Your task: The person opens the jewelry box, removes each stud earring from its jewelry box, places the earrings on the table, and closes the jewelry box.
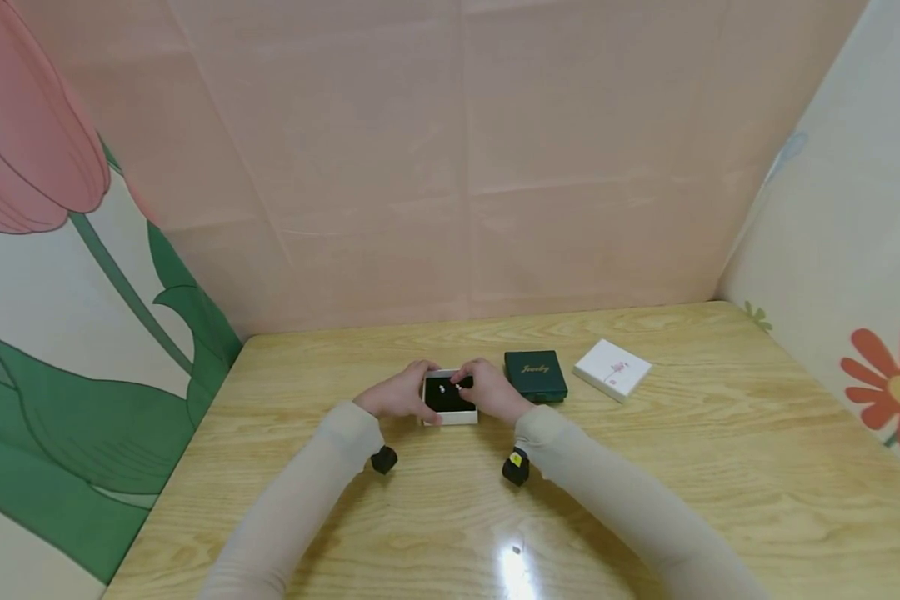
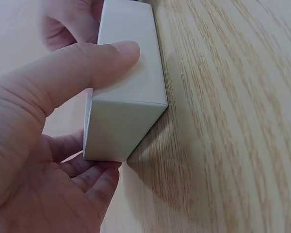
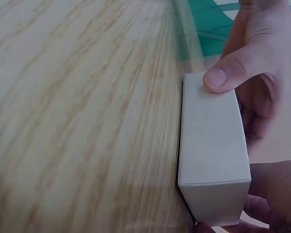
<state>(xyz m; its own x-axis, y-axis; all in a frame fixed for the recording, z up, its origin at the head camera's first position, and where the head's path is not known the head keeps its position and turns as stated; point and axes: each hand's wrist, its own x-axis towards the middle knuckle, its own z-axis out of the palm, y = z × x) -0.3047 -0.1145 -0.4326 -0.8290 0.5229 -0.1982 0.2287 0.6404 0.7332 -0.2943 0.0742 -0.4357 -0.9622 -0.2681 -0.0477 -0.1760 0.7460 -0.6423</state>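
Observation:
A small white box (image 1: 451, 417) with a black insert (image 1: 452, 402) sits on the table with its inside facing up. My left hand (image 1: 401, 393) grips its left end; in the left wrist view the thumb (image 2: 117, 57) presses the near wall and the fingers curl behind. One small shiny earring (image 1: 442, 389) shows on the insert. A second earring (image 1: 459, 386) is at the fingertips of my right hand (image 1: 492, 392), which pinches it over the insert's right part. In the right wrist view the box (image 3: 213, 136) hides most of the right hand's fingers.
Right of the hands lies a dark green box (image 1: 536, 375) with gold lettering. Beyond it is a white lid (image 1: 612, 369) with a pink print. The wooden table (image 1: 435, 517) ends at a pink backdrop (image 1: 465, 167).

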